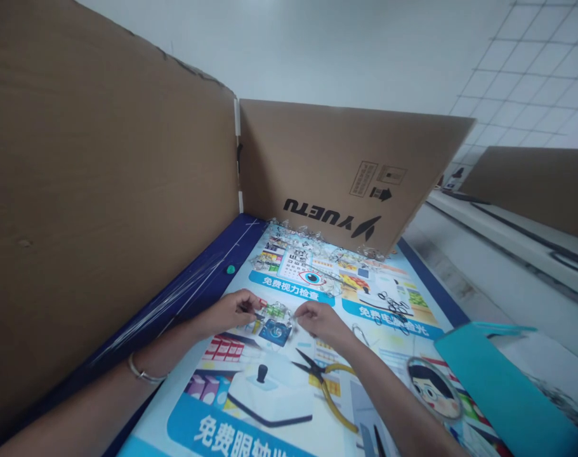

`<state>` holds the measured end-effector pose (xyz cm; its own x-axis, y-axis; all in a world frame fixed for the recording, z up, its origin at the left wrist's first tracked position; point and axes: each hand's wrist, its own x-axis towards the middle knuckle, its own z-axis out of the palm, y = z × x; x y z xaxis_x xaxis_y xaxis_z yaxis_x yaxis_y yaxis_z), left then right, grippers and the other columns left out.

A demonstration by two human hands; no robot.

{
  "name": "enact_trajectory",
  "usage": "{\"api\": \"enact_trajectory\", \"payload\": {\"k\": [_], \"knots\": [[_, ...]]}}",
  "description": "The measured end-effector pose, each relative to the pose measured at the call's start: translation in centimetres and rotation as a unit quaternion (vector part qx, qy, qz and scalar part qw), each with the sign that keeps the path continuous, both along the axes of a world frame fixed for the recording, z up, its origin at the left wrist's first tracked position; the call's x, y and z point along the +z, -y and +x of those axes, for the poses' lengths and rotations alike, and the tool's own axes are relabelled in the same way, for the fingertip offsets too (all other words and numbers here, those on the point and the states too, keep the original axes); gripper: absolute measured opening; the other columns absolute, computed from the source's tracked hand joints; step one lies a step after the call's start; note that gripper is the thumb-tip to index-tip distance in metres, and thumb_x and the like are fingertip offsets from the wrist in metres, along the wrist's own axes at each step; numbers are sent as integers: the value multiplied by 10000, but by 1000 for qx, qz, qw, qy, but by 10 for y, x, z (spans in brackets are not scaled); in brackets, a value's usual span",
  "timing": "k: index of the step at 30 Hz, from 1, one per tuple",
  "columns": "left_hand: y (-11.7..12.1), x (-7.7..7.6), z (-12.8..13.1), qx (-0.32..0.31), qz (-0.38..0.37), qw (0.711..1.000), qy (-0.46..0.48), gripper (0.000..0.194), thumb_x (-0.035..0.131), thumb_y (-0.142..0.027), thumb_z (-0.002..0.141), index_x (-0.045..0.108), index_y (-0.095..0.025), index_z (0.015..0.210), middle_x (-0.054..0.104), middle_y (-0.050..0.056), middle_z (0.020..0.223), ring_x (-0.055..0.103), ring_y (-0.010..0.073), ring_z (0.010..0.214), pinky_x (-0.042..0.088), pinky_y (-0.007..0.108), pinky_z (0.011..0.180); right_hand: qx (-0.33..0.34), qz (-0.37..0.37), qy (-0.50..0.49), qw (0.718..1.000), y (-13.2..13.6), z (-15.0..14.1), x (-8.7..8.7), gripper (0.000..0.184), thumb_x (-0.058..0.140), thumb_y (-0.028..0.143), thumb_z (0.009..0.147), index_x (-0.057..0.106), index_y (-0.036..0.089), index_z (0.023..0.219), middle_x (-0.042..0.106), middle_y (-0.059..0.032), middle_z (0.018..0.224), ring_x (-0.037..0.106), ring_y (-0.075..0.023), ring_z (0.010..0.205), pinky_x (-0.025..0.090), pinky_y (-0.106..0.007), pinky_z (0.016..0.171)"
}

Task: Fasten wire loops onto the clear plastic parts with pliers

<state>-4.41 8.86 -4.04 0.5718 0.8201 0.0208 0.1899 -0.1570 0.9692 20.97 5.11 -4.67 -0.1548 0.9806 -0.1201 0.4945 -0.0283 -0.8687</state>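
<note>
At the near edge, the dark tip of a tool (379,441) pokes into view on the printed sheet (264,393). Just beyond it lie yellow-handled scissors (323,376), blades apart and pointing away to the left, with the right forearm passing over 1 handle. To the right stands a teal box (502,387), with clear pieces (567,403) beside its far side.

Farther in, the 2 hands face each other low over the sheet, a small tangled clear strand (275,312) between them. The left hand (236,309), a silvery bangle (146,376) on its wrist, has its fingers curled and thumb and forefinger closed on the strand's left end. The right hand (321,319) is closed in a fingertip pinch on the right end.

Past the right hand, thin black loops (392,304) lie in a loose cluster. Left of the sheet, a green disc (230,270) sits on the blue surface (207,285). More clear strands (302,235) are heaped along the foot of the lettered cardboard panel (327,158); a plain cardboard panel (112,158) stands at left. A gridded wall (536,70) rises behind.
</note>
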Motion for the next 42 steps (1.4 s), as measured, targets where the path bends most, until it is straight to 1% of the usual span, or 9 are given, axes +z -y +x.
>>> {"api": "enact_trajectory", "payload": {"k": [5,8,12,17,22,27,32,38,42], "knots": [[0,-3,0,-17,42,999,-21,110,601,-137,646,554,-123,745,540,18,847,492,109,706,396,218,645,21,22,27,999,-2,1,-7,115,518,190,657,619,171,709,556,17,593,460,-86,516,337,-185,470],[-3,-7,0,-17,58,998,-22,89,599,-135,651,547,-125,723,534,18,827,496,118,722,400,221,657,29,36,43,998,-2,1,-8,122,512,170,646,623,175,698,583,13,625,487,-98,562,350,-189,502],[-7,-9,-3,-30,96,995,-23,69,603,-153,679,537,-133,677,541,24,812,505,146,812,404,244,737,51,43,59,996,-1,2,-2,119,511,166,641,623,179,679,606,8,655,514,-109,601,366,-192,532],[-10,-4,-7,-70,117,988,-74,84,598,-172,698,545,-136,643,535,-5,713,497,121,719,388,223,685,84,32,72,993,2,3,8,116,522,170,633,635,182,655,622,7,667,531,-113,607,384,-190,541],[-10,1,-8,-105,138,981,-83,81,595,-200,714,602,-135,666,570,5,744,528,124,740,397,224,729,92,26,85,992,4,3,12,96,545,197,639,639,178,643,616,9,639,526,-111,588,388,-191,540],[-7,-2,-5,-92,151,979,-101,62,598,-178,701,630,-133,674,596,9,746,545,123,727,405,214,704,83,32,94,992,3,2,6,94,550,215,650,637,183,657,628,7,674,533,-114,617,383,-190,546],[-5,-6,-2,-59,163,977,-126,68,577,-112,679,638,-143,673,617,0,740,555,118,709,407,204,688,66,32,106,992,2,1,-1,88,556,235,657,628,186,672,600,12,623,514,-111,580,359,-191,510],[-6,-12,-1,-55,188,975,-107,59,592,-118,679,640,-151,674,615,0,738,561,124,721,407,208,691,56,29,122,991,4,-2,-2,98,556,242,666,631,190,702,590,14,611,505,-107,557,337,-186,482],[-6,-13,-1,-60,190,975,-103,66,594,-103,670,637,-153,671,610,-2,742,556,122,726,402,203,691,51,32,136,989,5,-4,-3,106,556,248,665,638,198,711,593,17,609,500,-105,548,329,-188,483]]}}
